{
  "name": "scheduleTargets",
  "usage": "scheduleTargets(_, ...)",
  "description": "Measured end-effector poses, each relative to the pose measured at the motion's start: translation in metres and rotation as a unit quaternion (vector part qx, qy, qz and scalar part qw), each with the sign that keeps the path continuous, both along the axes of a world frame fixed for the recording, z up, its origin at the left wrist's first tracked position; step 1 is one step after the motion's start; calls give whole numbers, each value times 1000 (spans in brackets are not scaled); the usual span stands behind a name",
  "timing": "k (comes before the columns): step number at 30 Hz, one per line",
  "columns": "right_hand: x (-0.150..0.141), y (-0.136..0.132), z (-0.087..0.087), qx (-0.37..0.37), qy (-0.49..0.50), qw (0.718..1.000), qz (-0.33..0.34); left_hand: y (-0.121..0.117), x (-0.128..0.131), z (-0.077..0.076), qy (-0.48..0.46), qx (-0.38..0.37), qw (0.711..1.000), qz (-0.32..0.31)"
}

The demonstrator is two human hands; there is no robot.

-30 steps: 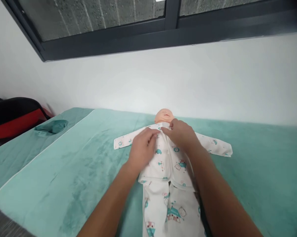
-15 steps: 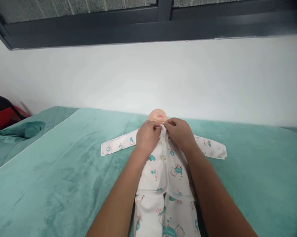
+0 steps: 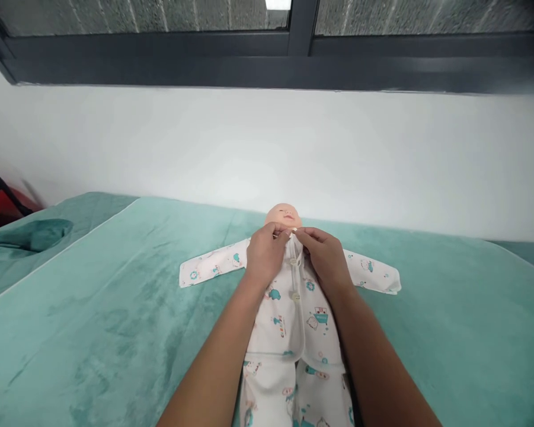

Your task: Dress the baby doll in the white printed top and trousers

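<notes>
A baby doll (image 3: 283, 213) lies on its back in a white printed baby shirt (image 3: 278, 320), sleeves spread out to both sides. At the collar, just below the doll's chin, my left hand (image 3: 267, 252) pinches one front edge of the shirt. My right hand (image 3: 324, 255) pinches the other edge close beside it, the fingertips of both hands nearly touching. A small pale bit, perhaps a button, shows between them. Lower down the front, a pale button (image 3: 295, 296) is visible. Matching printed trousers (image 3: 269, 391) cover the legs between my forearms.
The doll rests on a green plush cover (image 3: 115, 320), its head near the white wall (image 3: 204, 148). Above runs a dark window frame (image 3: 160, 62). A red and black item (image 3: 0, 204) sits at the far left, near a fold of green fabric (image 3: 31, 234).
The view has tilted up slightly, so more of the window shows. Both hands stay at the collar, their fingertips shifted a little, and the pale bit now shows between them.
</notes>
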State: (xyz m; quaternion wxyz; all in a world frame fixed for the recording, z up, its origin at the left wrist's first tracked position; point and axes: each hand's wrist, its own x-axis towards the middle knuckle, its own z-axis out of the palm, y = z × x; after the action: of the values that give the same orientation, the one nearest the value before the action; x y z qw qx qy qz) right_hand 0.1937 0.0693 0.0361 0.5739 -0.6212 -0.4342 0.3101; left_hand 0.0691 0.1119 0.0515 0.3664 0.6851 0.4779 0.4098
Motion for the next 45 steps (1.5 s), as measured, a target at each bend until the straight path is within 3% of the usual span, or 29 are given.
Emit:
scheduleTargets(5,4,2,-2,12,17,998,56,1,-1,-3,-71,-39,996,-24)
scheduleTargets(9,11,4,-4,-23,33,996,74,3,0,-6,-32,-20,999,-10)
scheduleTargets(15,13,5,-2,-54,3,997,53,4,0,-7,43,36,998,-1)
scheduleTargets(20,5,4,6,-53,-62,997,17,5,-1,-8,52,58,997,-14)
scheduleTargets(29,3,5,5,-51,-36,998,4,7,0,-10,32,2,999,-6)
scheduleTargets(39,8,5,-4,-23,23,997,65,6,-2,-8,-17,-33,999,-4)
scheduleTargets(45,8,4,-1,-20,-32,995,88,3,-2,-6,-72,-41,997,-6)
